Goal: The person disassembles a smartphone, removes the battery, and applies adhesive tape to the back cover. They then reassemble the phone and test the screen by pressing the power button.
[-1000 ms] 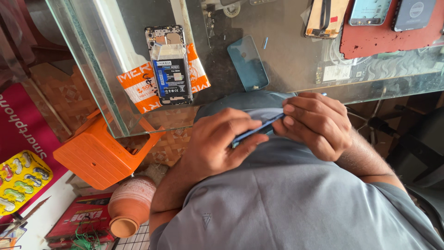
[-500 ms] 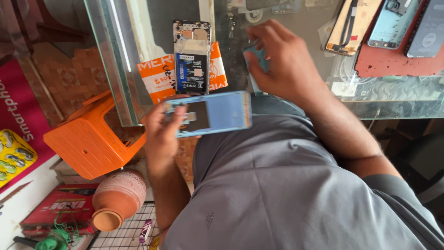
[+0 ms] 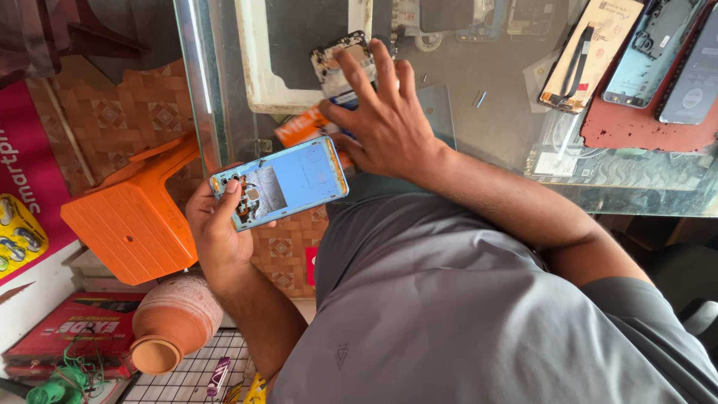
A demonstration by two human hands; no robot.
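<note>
I see my left hand (image 3: 217, 232) gripping the detached blue back cover (image 3: 280, 183), while my right hand's (image 3: 385, 120) spread fingers reach the opened phone (image 3: 340, 63) on the glass table (image 3: 493, 127), reassembly undone.

An orange plastic stool (image 3: 131, 217) stands at nine o'clock, a clay pot (image 3: 173, 323) lies on its side at seven, a red mat (image 3: 643, 127) bearing dismantled phone parts sits at two on the glass table (image 3: 508, 120), and a white-framed tray (image 3: 258, 67) rests at twelve.

Glossy blue plastic back cover (image 3: 288, 182), clear smooth glass tabletop (image 3: 493, 135) (reflective), matt terracotta pot (image 3: 173, 323).
</note>
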